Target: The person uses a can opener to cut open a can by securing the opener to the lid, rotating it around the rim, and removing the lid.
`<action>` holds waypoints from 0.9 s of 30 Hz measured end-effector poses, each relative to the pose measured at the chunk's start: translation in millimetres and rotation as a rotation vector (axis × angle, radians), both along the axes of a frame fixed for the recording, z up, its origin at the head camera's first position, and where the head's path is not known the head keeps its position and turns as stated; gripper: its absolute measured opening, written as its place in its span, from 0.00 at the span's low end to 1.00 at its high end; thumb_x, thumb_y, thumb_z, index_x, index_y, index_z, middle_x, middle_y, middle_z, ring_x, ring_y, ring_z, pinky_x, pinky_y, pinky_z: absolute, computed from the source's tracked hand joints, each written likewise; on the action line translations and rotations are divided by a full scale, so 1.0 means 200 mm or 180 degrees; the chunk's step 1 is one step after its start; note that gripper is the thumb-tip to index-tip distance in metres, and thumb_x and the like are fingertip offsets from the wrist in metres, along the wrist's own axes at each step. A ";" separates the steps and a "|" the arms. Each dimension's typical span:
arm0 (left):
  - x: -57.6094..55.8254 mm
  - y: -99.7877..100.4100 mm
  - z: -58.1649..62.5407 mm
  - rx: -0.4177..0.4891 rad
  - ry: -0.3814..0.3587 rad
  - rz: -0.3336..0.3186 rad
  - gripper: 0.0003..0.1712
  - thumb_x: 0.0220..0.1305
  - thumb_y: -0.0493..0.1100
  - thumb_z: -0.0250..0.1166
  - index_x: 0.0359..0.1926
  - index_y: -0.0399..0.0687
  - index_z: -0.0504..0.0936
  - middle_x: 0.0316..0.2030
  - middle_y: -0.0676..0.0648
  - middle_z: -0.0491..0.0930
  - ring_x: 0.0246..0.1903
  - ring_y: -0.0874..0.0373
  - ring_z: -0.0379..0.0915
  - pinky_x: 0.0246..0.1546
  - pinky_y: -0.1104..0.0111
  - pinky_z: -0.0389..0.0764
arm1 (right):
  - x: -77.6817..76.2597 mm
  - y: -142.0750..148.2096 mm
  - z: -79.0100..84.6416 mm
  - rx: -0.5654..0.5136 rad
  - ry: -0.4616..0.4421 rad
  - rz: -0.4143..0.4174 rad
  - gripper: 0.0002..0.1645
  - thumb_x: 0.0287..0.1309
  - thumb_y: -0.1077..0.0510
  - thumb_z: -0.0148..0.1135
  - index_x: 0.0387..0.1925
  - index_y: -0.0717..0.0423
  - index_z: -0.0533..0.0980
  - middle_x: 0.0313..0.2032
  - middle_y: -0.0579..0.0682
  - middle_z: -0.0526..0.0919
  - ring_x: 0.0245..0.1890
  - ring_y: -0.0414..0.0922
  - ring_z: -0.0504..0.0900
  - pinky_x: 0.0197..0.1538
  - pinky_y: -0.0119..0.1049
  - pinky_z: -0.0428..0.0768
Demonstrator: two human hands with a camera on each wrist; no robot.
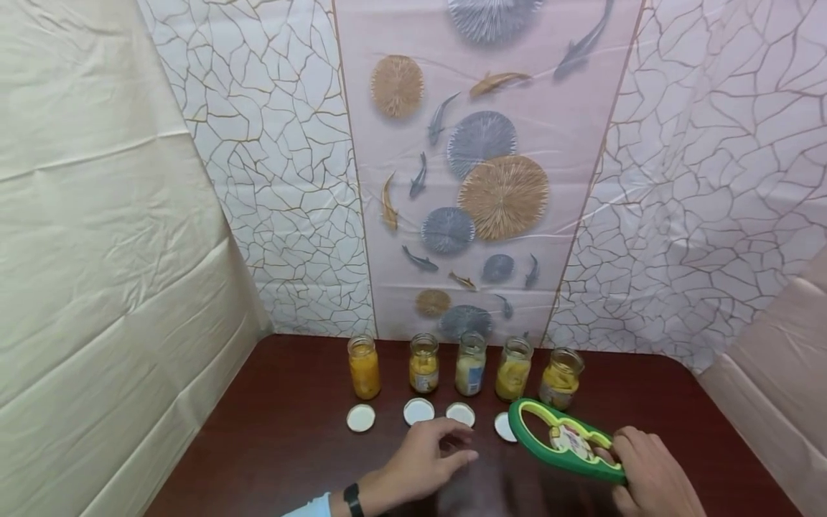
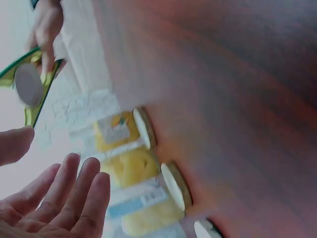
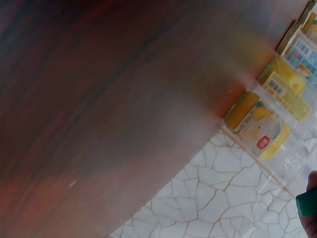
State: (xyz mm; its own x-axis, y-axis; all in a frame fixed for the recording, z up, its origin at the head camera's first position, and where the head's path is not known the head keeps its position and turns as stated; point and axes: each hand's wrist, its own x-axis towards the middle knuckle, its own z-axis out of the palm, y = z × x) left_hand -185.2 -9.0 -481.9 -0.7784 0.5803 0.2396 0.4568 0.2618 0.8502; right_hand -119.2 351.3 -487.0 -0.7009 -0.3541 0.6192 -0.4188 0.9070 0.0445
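My right hand [image 1: 652, 470] grips a green jar opener [image 1: 568, 467] with a yellow-green scalloped inner edge. A jar lid [image 1: 571, 439] with a printed top sits within the opener's frame; its pale underside shows in the left wrist view. To the left, my left hand [image 1: 429, 459] is held over the table with fingers loosely bent and nothing in them. Beyond the opener stands a lidless jar [image 1: 559, 379] of yellow fruit. In the right wrist view only a bit of the opener [image 3: 308, 202] and fingertips show.
Several more lidless glass jars stand in a row: one orange [image 1: 365, 370], others yellow [image 1: 423, 366] or pale [image 1: 470, 366]. White-faced lids, such as one lid [image 1: 360, 418] at left, lie before them on the dark red table [image 1: 258, 431]. Patterned cloth [image 1: 310, 215] hangs behind.
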 end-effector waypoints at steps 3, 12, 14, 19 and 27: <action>-0.01 -0.03 0.02 0.0097 -0.0096 0.0066 0.12 0.68 0.46 0.71 0.50 0.51 0.87 0.44 0.51 0.88 0.40 0.69 0.82 0.41 0.72 0.85 | -0.01 -0.04 0.01 -0.0029 -0.0060 -0.0012 0.22 0.28 0.63 0.68 0.24 0.43 0.65 0.28 0.38 0.66 0.27 0.36 0.60 0.29 0.37 0.64; 0.01 0.03 -0.03 0.0776 -0.0848 -0.0503 0.18 0.76 0.45 0.60 0.61 0.44 0.81 0.51 0.47 0.86 0.46 0.64 0.83 0.45 0.70 0.85 | -0.05 -0.25 0.00 -0.0168 0.0055 0.0437 0.19 0.32 0.65 0.62 0.26 0.44 0.66 0.32 0.41 0.70 0.30 0.38 0.61 0.31 0.37 0.64; 0.04 0.06 -0.03 0.1036 -0.1128 -0.0779 0.20 0.79 0.45 0.57 0.64 0.43 0.78 0.55 0.44 0.84 0.50 0.63 0.82 0.47 0.70 0.84 | -0.06 -0.30 -0.01 -0.0198 0.0098 0.0637 0.17 0.32 0.65 0.59 0.27 0.44 0.66 0.32 0.40 0.69 0.31 0.37 0.61 0.32 0.36 0.64; 0.10 0.13 0.00 0.1695 -0.2107 -0.1315 0.35 0.81 0.58 0.46 0.68 0.32 0.72 0.60 0.39 0.81 0.53 0.61 0.81 0.51 0.71 0.83 | -0.06 -0.39 -0.02 -0.0223 0.0092 0.0818 0.19 0.25 0.62 0.55 0.29 0.44 0.68 0.35 0.41 0.71 0.33 0.38 0.64 0.33 0.37 0.66; 0.13 0.22 0.01 0.2358 -0.2942 -0.1355 0.46 0.76 0.62 0.52 0.71 0.22 0.62 0.66 0.33 0.73 0.59 0.56 0.78 0.60 0.67 0.78 | -0.04 -0.42 -0.02 -0.0221 0.0149 0.0674 0.17 0.28 0.62 0.54 0.28 0.44 0.66 0.38 0.45 0.74 0.35 0.39 0.68 0.34 0.42 0.71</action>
